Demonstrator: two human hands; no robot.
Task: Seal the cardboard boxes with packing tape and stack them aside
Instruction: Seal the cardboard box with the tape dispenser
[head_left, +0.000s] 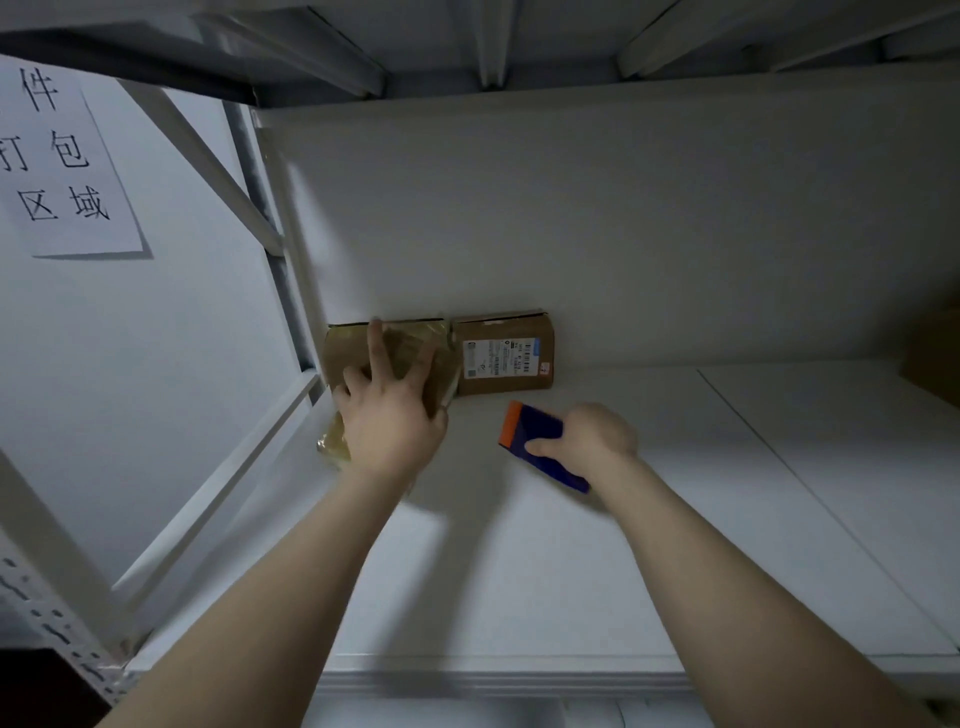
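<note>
At the back-left corner of the shelf (571, 571), I have my left hand (387, 415) laid with its fingers splayed and fairly straight on the tape-wrapped box (347, 349). This box sits just beside the labelled box (506, 358) against the back wall (571, 234), a placement I judge keeps sealed boxes in one row. My right hand (592, 439) is curled round the blue tool (537, 427) with an orange end, probably the tape cutter, held aside and ready for the next box.
</note>
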